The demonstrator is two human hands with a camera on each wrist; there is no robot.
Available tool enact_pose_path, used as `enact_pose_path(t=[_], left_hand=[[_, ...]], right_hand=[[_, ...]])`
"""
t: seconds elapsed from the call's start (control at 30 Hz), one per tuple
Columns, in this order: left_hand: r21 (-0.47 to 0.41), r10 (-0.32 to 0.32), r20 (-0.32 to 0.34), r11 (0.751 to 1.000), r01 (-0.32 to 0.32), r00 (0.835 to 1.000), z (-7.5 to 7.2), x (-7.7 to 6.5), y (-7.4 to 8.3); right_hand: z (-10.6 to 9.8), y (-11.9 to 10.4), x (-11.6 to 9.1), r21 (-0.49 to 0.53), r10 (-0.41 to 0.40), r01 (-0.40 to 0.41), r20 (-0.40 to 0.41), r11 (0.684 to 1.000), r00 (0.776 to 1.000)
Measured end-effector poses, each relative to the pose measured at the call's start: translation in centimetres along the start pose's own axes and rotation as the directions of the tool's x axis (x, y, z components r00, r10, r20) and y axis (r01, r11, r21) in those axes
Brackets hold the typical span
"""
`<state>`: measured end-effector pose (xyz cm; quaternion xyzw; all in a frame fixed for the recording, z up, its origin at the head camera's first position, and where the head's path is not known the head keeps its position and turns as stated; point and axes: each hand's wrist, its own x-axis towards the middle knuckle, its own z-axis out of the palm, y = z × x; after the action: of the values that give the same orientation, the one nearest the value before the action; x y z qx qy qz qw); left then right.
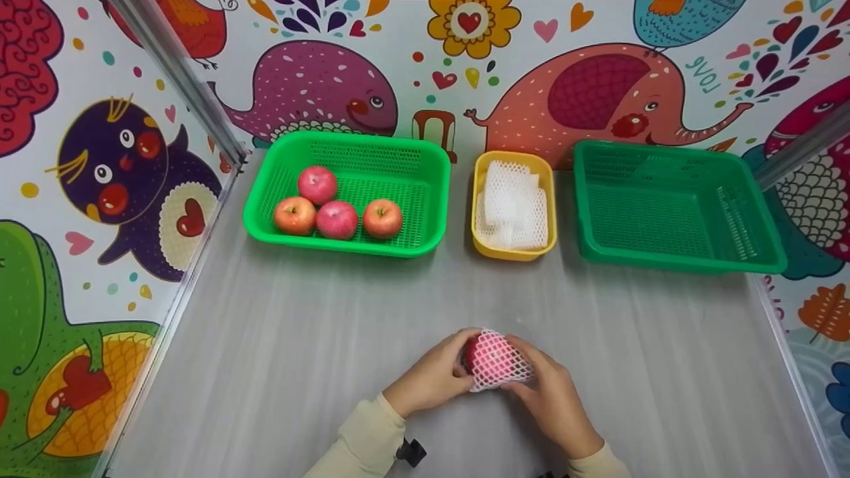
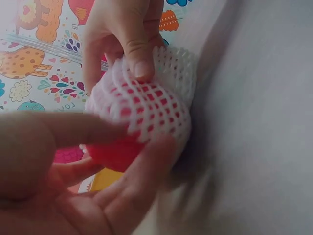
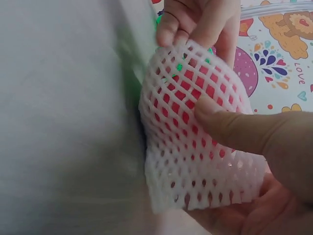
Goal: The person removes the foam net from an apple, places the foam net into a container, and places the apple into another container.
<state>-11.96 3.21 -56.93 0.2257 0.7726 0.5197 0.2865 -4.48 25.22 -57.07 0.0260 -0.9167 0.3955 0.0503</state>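
Between both hands, low over the near part of the table, is a red apple (image 2: 117, 155) mostly covered by a white foam net sleeve (image 1: 497, 362). My left hand (image 1: 435, 370) grips the apple from the left, where bare red skin shows beside the net's edge. From the right, my right hand (image 1: 554, 392) holds the netted apple, its thumb (image 3: 230, 125) pressing on the mesh in the right wrist view. There the loose end of the foam net (image 3: 205, 188) extends past the apple on the right hand's side. The apple's underside is hidden in the head view.
A bright green basket (image 1: 431, 199) at the back left contains several apples (image 1: 337, 220). Beside it, a yellow basket (image 1: 514, 254) holds folded white foam nets (image 1: 514, 199). A dark green basket (image 1: 684, 259) stands at the back right. Printed walls (image 1: 425, 79) border the grey table (image 1: 299, 318).
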Motion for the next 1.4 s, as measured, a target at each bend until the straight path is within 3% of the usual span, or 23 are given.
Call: enact_pose_path(t=[0.13, 0.27, 0.4, 0.47, 0.57, 0.63, 0.7, 0.77, 0.83, 0.87, 0.93, 1.03, 1.17, 1.3, 1.4], left_hand=[[0.057, 0.043, 0.024, 0.997, -0.044, 0.999, -0.1, -0.1, -0.2], [0.078, 0.024, -0.041, 0.997, -0.020, 0.999, 0.0, -0.1, -0.2], [0.093, -0.007, -0.116, 0.996, 0.018, 0.993, -0.2, -0.2, -0.4], [0.107, -0.015, -0.139, 0.994, 0.030, 0.990, -0.3, -0.4, -0.7], [0.119, -0.017, -0.145, 0.992, 0.035, 0.989, -0.3, -0.6, -1.2], [0.134, -0.016, -0.139, 0.990, 0.035, 0.990, -0.2, -0.6, -1.4], [0.148, -0.007, -0.123, 0.989, 0.026, 0.992, 0.0, -0.6, -1.5], [0.163, 0.001, -0.107, 0.987, 0.017, 0.994, 0.2, -0.5, -1.6], [0.173, 0.006, -0.092, 0.985, 0.010, 0.996, 0.5, -0.5, -1.6], [0.177, 0.010, -0.084, 0.984, 0.005, 0.996, 0.6, -0.5, -1.6], [0.179, 0.012, -0.073, 0.984, 0.001, 0.997, 0.9, -0.5, -1.6], [0.179, 0.014, -0.065, 0.984, -0.002, 0.998, 1.1, -0.5, -1.6], [0.174, 0.010, -0.069, 0.985, 0.002, 0.998, 1.0, -0.5, -1.7], [0.139, 0.007, -0.080, 0.990, 0.004, 0.997, 0.3, -0.7, -1.2], [0.096, 0.017, -0.120, 0.995, -0.005, 0.993, -1.2, -0.7, 0.0]], right_hand=[[-0.1, -0.1, 0.0, 0.042, -0.004, 0.006, -0.045, 0.999, 0.999], [-1.0, 0.0, 0.6, 0.046, -0.058, 0.061, -0.060, 0.997, 0.997], [-3.4, 0.2, 2.4, -0.008, -0.131, 0.131, -0.101, 0.991, 0.986], [-4.9, 0.1, 4.2, -0.034, -0.200, 0.197, -0.151, 0.980, 0.968], [-7.0, -0.6, 8.2, -0.059, -0.327, 0.324, -0.270, 0.944, 0.906], [-7.9, -1.2, 11.5, -0.068, -0.368, 0.367, -0.329, 0.928, 0.870], [-8.3, -1.7, 14.7, -0.091, -0.357, 0.347, -0.330, 0.933, 0.874], [-8.2, -2.0, 17.4, -0.132, -0.298, 0.272, -0.259, 0.953, 0.919], [-7.6, -1.9, 19.5, -0.191, -0.206, 0.179, -0.133, 0.965, 0.970], [-7.1, -1.7, 20.4, -0.219, -0.154, 0.136, -0.068, 0.966, 0.986], [-5.9, -1.0, 21.8, -0.268, -0.065, 0.074, 0.043, 0.961, 0.997], [-4.0, 0.0, 23.0, -0.317, 0.007, 0.049, 0.175, 0.947, 0.985], [-1.8, 0.7, 23.6, -0.310, -0.049, 0.150, 0.311, 0.939, 0.949], [-0.2, 0.8, 23.7, -0.315, -0.111, 0.235, 0.366, 0.920, 0.924], [0.4, 0.7, 23.7, -0.370, -0.121, 0.274, 0.387, 0.888, 0.914]])
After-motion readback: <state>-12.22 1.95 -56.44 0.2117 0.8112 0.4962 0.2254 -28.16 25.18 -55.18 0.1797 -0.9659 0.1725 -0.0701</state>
